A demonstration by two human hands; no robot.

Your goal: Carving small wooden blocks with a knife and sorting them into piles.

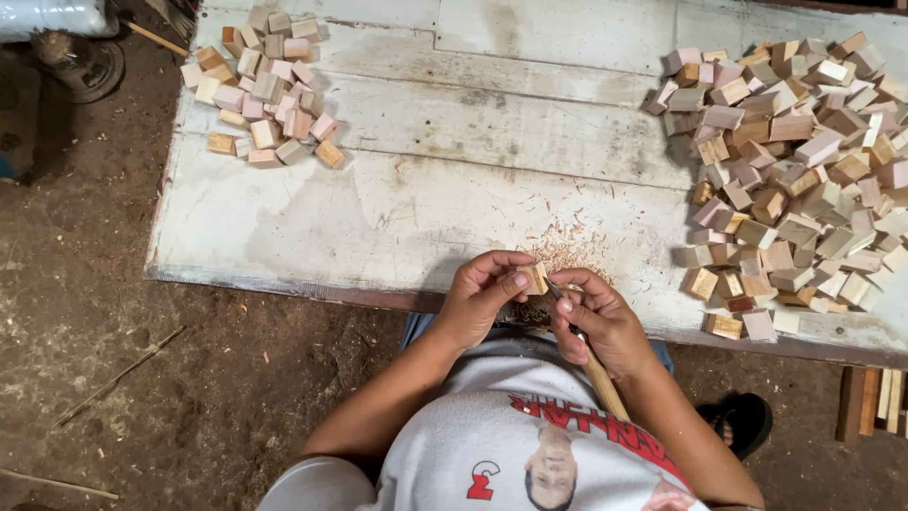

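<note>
One small pale wood block (537, 277), prob. squarish, in left hand (480, 301).

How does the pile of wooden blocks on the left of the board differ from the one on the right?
The left pile is much smaller than the right pile. The left pile lies mostly flat in one layer at the board's far corner; the right pile is heaped, blocks lying over one another, and runs past the picture's edge. The left pile lies farther from the hands than the right pile. Both hold small pale and pinkish cut blocks.
</note>
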